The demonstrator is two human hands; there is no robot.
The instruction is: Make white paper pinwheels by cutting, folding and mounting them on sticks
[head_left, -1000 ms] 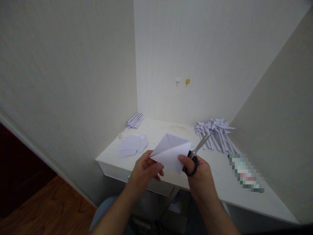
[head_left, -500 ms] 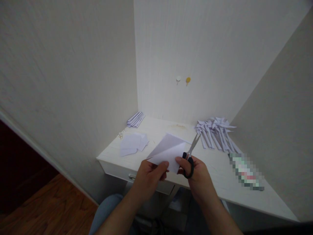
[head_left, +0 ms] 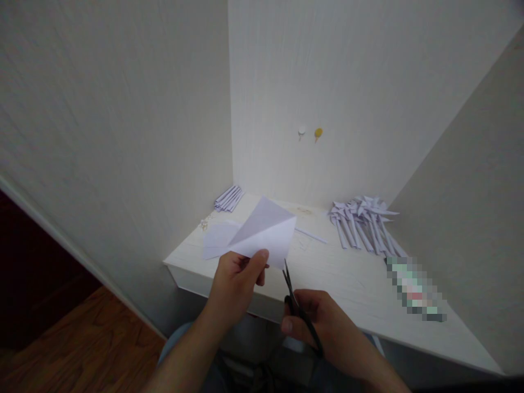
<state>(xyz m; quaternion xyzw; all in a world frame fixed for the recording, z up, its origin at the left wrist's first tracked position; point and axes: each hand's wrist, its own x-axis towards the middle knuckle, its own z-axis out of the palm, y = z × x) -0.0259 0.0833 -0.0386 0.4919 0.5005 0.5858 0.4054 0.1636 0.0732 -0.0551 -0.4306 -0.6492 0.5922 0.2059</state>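
A square sheet of white paper (head_left: 266, 232) with a diagonal crease is pinched at its near edge by my left hand (head_left: 239, 278), thumb on top. My right hand (head_left: 317, 322) grips black-handled scissors (head_left: 292, 297), fingers in the loops. The blades point up and away, slightly parted, with their tips close to the paper's near right corner; whether they touch it I cannot tell. Behind the held sheet, loose white papers (head_left: 212, 240) lie on the table, partly covered from view. A thin rolled paper stick (head_left: 311, 235) rests just beyond the sheet's right side.
Several paper pinwheels on sticks (head_left: 364, 221) are piled at the back right of the white table (head_left: 347, 289). A bundle of rolled paper sticks (head_left: 229, 198) lies at the back left. A blurred flat object (head_left: 413, 289) sits at the right. Two hooks (head_left: 318, 132) are on the wall.
My left hand has raised the paper up and to the left. My right hand has left the paper, moved down and turned the scissors, so the blades now point at the sheet's corner.
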